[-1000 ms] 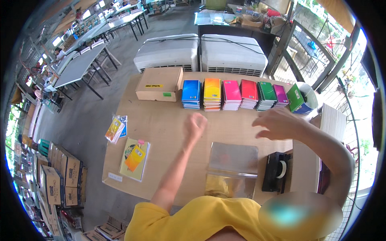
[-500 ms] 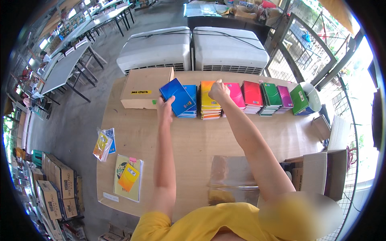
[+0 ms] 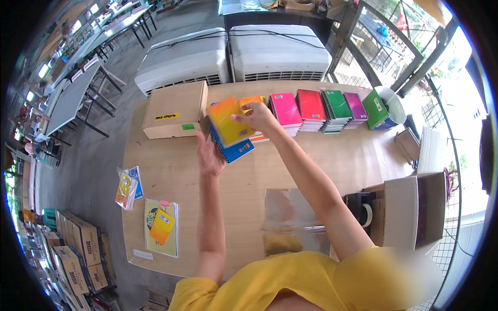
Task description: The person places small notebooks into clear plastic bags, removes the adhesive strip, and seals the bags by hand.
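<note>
The right hand [image 3: 258, 115] pinches the top edge of an orange-yellow spiral notebook [image 3: 229, 122], fingers curled narrow over it, the thumb hidden behind the cover. Just under that notebook lies a blue notebook [image 3: 236, 151], resting against the fingertips of the left hand [image 3: 209, 155]; the left palm faces away, so I cannot tell whether those fingers grip the blue cover or only prop it from below. Behind the right fingers an orange stack [image 3: 252, 101] is mostly covered by the hand. Beyond the knuckles, to the right, run stacks of pink [image 3: 286, 108], red [image 3: 310, 105], green [image 3: 336, 105] and purple [image 3: 356, 106] notebooks. Left of the left fingers sits a cardboard box [image 3: 174, 110]. Near the elbows a clear plastic bag [image 3: 288, 217] lies flat on the wooden table [image 3: 171, 171], its contents hard to make out.
</note>
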Available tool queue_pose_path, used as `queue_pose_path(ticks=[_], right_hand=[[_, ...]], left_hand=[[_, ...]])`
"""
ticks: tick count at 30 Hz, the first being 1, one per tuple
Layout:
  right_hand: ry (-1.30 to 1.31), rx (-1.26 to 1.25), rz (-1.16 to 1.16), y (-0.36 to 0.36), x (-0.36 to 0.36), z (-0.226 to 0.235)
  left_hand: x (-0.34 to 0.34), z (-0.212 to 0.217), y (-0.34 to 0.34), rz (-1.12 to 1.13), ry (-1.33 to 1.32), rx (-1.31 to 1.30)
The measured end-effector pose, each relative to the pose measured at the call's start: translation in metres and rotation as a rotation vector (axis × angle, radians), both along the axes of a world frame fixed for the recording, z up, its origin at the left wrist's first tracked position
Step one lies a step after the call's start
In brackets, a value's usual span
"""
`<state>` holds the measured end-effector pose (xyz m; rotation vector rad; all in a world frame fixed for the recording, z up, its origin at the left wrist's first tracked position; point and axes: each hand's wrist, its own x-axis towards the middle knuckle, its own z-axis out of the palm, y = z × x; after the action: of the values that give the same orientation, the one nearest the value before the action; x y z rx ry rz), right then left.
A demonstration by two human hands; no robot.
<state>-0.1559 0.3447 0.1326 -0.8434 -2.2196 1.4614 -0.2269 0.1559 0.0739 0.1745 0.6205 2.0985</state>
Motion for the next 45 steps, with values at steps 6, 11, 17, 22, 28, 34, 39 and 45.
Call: queue_pose_path(ticks=[6,11,17,22,28,34,39,45], right_hand=[[-0.379,0.552,-0.396,0.11,0.05,-0.015],[-0.57,0.719,-0.298,0.125,0.036,-0.013],[-0.663,0.749,-0.026,0.076,0.016,-0.034],[-0.573,0.918,-0.038,0.1,0.023,-0.056],[0.144,0.752,0.302,0.081,0.074,0.043],[0.141,1.02,0.745,0.01,0.138,0.039],[-0.111,0.788,-0.263,0.15,0.14,-0.024],[-0.787,0.473,-0.575,0.193,0.098,-0.044]], left_hand=[[0.015,-0.028,0.013,-0.02,-0.022,-0.174],[0.033,-0.045,0.032,0.099,0.048,-0.207],[0.043,-0.027,0.024,0.184,0.136,-0.251],[0.055,-0.019,0.036,0.132,0.154,-0.237],[0.049,-0.022,0.018,-0.048,0.094,-0.302],[0.077,-0.02,0.026,-0.335,-0.115,0.016],[0.092,-0.054,0.045,-0.412,-0.207,-0.113],[0.104,-0.038,0.064,-0.196,-0.05,-0.273]])
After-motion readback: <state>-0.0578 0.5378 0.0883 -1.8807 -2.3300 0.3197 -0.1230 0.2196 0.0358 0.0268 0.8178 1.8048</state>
